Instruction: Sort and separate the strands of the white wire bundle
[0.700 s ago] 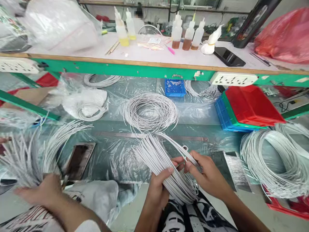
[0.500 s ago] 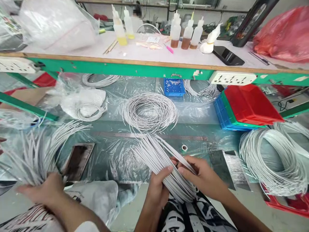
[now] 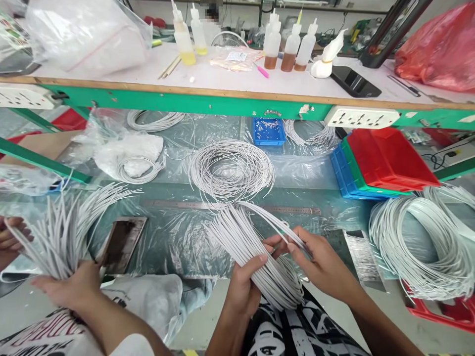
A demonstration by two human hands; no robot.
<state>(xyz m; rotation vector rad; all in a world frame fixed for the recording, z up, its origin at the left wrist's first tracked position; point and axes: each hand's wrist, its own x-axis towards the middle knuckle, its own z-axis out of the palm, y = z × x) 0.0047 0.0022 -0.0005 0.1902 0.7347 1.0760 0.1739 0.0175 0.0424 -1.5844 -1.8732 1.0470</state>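
Observation:
My left hand point(image 3: 245, 287) grips a thick bundle of cut white wires point(image 3: 245, 242) from below, near the table's front edge. The bundle fans up and away toward the middle of the table. My right hand point(image 3: 321, 264) pinches a few wires at the bundle's right side between thumb and fingers. A steel ruler point(image 3: 237, 207) lies flat on the table just beyond the bundle. Behind it rests a large loose coil of white wire point(image 3: 232, 170).
A co-worker's hands point(image 3: 70, 287) at the left hold another fanned bundle of white wires point(image 3: 67, 227). A phone point(image 3: 122, 244) lies beside them. Stacked red, green and blue trays point(image 3: 386, 160) and a big wire coil point(image 3: 419, 242) sit right. Bottles point(image 3: 285, 44) stand on the raised shelf.
My right hand has lifted a few wires slightly away from the bundle's right side. The co-worker's hands and bundle shifted a little at the left.

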